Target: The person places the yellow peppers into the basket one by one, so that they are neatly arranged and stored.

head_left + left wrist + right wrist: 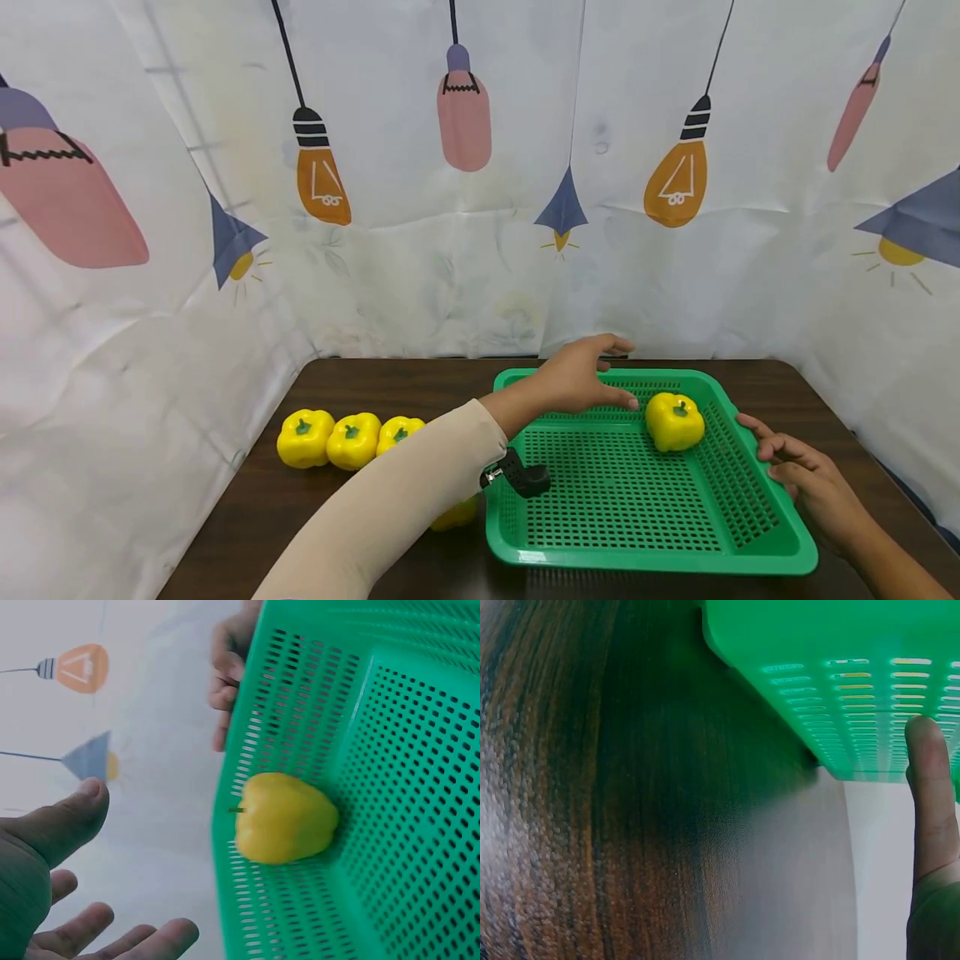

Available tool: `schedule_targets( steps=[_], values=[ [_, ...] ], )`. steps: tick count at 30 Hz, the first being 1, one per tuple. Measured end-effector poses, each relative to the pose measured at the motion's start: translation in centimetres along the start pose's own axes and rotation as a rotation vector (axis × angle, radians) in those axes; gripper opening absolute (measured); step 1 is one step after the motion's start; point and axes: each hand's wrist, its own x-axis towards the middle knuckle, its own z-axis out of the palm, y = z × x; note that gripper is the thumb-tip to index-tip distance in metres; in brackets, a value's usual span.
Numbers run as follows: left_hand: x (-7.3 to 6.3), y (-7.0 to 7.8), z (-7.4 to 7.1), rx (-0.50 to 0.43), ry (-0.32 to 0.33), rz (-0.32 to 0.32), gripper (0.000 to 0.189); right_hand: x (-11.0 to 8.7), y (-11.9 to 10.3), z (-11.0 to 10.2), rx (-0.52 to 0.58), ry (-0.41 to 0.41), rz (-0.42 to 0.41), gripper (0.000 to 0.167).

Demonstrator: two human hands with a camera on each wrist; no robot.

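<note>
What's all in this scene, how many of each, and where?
Basket: one, green, on the table's right half
Pepper in the basket: one, yellow, by its right wall
Row of peppers: three showing, yellow, left of the basket
Half-hidden pepper: one, yellow, behind the left arm
Table: one, dark brown, under everything
Backdrop: white, behind the table, printed with pink, orange and blue lamps
Sleeve: one, beige, left arm
Wristband: one, black, left wrist
Left hand: one, over the basket's far side
Right hand: one, touching the basket's right side
</note>
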Motion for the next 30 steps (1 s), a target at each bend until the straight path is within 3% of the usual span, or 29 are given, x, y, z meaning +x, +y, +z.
schedule_targets(
  steps=[6, 11, 18, 30],
  values=[
    [-2.6, -0.5, -2.0, -0.037, 0.005, 0.034, 0.075, -0.1, 0.6, -0.3, -0.016, -0.012, -0.029, 0.023],
    [-5.2, -1.7, -3.6, -0.042, 0.027, 0.029, 0.074, 0.1, 0.5, 0.0, -0.027, -0.007, -0.024, 0.021],
    [-8.4, -3.4, -5.6, -0.126, 0.046, -0.008, 0.073, 0.1, -0.3, 0.3, -0.095, 0.029, 0.006, 0.017],
    [-11.9, -5.4, -7.0, -0.166, 0.095, -0.016, 0.071, -0.2, 0.3, -0.1, -0.164, 0.051, 0.043, 0.015]
  ],
)
